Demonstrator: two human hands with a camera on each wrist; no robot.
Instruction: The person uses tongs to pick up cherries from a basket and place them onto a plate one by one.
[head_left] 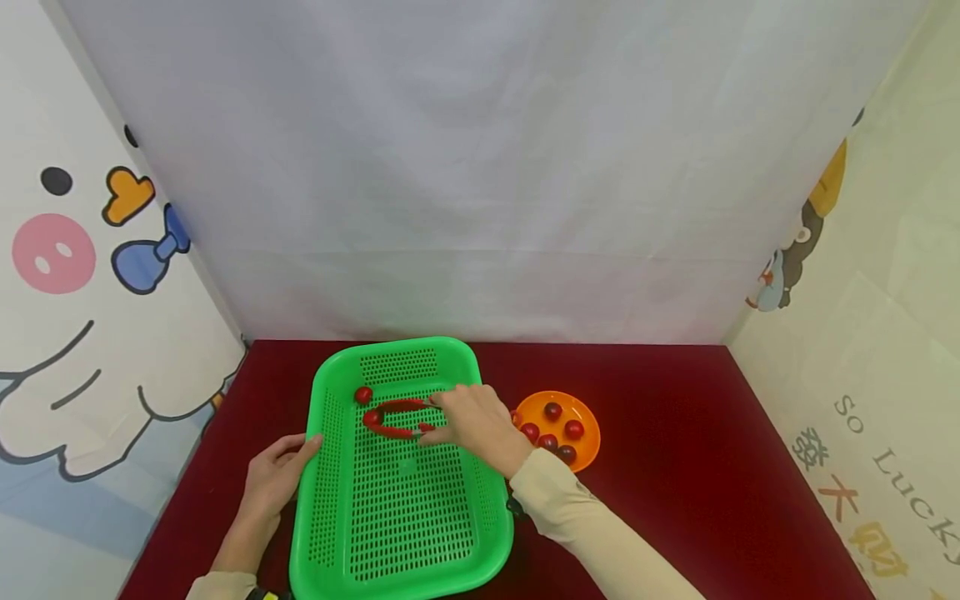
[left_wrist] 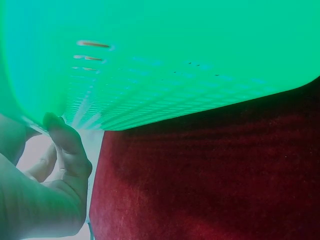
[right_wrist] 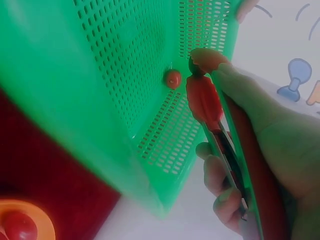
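Observation:
My left hand (head_left: 272,475) grips the left rim of a green perforated plastic basket (head_left: 412,521), thumb over the edge; the left wrist view shows the fingers outside the wall. Over the basket, my right hand (head_left: 472,421) holds red-tipped tongs (right_wrist: 205,102). Between the tong tips is a small round dark-red fruit (head_left: 371,418), mostly covered by the tips in the right wrist view. Another red fruit (head_left: 363,395) lies in the basket near its far left side, just beyond the tongs.
To the right of the basket stands an orange plate (head_left: 570,407) with several dark-red fruits (head_left: 573,429) on it. A dark red cloth (head_left: 712,475) covers the table. White sheeting (head_left: 487,167) hangs behind, with printed cartoon panels at both sides.

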